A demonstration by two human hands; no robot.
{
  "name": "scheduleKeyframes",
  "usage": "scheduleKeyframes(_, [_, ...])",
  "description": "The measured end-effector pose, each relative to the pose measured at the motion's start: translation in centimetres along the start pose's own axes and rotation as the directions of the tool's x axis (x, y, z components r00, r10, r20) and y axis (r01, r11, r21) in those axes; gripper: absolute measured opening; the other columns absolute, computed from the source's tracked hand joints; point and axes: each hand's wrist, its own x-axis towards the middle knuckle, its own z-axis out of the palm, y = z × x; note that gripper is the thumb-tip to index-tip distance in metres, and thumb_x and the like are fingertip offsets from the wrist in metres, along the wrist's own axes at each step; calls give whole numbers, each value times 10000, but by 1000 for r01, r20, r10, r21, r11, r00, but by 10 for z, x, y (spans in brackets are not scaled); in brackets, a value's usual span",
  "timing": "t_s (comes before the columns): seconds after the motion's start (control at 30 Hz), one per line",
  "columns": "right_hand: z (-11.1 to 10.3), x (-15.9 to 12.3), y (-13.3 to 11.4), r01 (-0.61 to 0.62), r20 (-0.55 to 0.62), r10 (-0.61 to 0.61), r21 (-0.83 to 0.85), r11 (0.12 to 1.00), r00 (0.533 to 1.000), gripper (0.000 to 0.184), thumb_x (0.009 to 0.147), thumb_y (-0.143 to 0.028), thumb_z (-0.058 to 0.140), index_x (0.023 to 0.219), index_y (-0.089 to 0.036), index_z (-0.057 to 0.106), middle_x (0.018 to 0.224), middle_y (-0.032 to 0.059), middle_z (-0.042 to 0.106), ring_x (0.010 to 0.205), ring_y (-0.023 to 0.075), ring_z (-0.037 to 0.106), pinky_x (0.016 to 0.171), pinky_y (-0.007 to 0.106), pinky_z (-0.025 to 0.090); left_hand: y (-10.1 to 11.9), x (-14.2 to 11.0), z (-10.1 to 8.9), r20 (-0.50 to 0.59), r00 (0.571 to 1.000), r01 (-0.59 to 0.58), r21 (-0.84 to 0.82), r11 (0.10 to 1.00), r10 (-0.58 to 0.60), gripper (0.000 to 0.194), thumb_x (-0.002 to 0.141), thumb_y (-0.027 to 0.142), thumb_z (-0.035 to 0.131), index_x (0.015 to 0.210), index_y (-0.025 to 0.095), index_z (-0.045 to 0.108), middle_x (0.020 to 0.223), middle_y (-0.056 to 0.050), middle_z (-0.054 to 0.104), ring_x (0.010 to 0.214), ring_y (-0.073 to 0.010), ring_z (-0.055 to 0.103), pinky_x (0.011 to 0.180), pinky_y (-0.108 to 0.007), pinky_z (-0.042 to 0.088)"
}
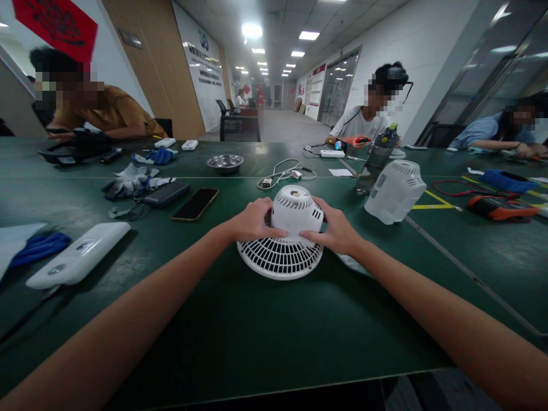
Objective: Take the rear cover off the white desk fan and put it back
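Observation:
A white fan motor housing with a vented, rounded top sits over a round white fan grille, which lies on the green table. My left hand is wrapped round the housing's left side, its thumb across the front. On the opposite side my right hand grips the same housing, thumb also toward the front. The fingers behind the housing are partly hidden. To the right stands a separate white vented plastic shell.
A smartphone, a power bank and a white device lie to the left. Farther back are a metal bowl, a white cable and a bottle. A multimeter lies right. Other people sit around the table.

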Motion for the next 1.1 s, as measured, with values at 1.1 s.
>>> scheduleKeyframes(1.1, [3, -4, -8, 26, 93, -26, -7, 1000, 995, 1006, 801, -443, 689, 1593, -268, 94, 785, -6, 681, 616, 200, 619, 624, 385, 555, 18, -16, 11, 102, 986, -129, -26, 991, 131, 945, 535, 181, 888, 1404, 230, 521, 1373, -160, 592, 1327, -446, 484, 1059, -516, 436])
